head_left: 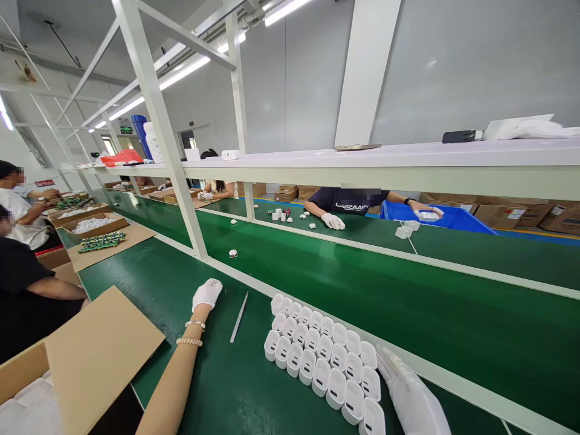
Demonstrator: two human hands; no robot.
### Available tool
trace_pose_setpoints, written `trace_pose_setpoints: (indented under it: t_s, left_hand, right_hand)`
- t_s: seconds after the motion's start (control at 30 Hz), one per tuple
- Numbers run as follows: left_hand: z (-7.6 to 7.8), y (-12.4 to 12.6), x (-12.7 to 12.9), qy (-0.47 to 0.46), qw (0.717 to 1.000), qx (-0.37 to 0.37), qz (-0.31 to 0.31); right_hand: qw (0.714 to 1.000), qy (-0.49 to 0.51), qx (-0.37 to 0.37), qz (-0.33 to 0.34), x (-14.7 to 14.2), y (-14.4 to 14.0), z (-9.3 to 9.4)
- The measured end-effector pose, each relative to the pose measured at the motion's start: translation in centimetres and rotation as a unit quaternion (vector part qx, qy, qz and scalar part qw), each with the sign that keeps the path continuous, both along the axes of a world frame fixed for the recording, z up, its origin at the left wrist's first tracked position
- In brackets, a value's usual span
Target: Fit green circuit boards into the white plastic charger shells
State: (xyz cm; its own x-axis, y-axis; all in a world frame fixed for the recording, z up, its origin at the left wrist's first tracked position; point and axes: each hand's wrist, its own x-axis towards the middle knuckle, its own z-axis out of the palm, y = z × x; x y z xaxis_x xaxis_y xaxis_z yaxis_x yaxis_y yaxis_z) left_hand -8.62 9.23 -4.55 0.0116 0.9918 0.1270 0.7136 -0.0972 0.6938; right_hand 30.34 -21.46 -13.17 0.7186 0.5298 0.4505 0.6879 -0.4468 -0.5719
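My left hand (pixel 207 294), in a white glove, rests on the green bench with its fingers curled in; whatever they may hold is hidden. Metal tweezers (pixel 238 318) lie to its right, apart from it. Several open white plastic housings (pixel 321 376), each with a small dark slot inside, stand in close rows in front of me. Along the right end of those rows is my right hand (pixel 410 386), gloved too, its fingers stretched out and lying against the end housings.
Beyond a pale rail runs a green conveyor belt (pixel 317 260) bearing a small white part (pixel 232 254). A cardboard box (pixel 27 377) with a raised flap stands at lower left. Across the belt a co-worker's gloved hand (pixel 333 221) touches the bench, near a blue bin (pixel 435 216). A shelf (pixel 362 158) spans above.
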Motion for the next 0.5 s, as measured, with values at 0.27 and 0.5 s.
trace_pose_setpoints:
  t_s: [0.27, 0.5]
  left_hand:
    - [0.5, 2.5, 1.5, -0.020, 1.000, 0.006, -0.009]
    - [0.1, 4.1, 1.7, -0.030, 0.999, -0.007, -0.011]
  right_hand:
    - [1.000, -0.006, -0.006, 0.000, -0.1, 0.0, 0.1]
    - [1.000, -0.015, -0.005, -0.005, 0.0, 0.1, 0.2]
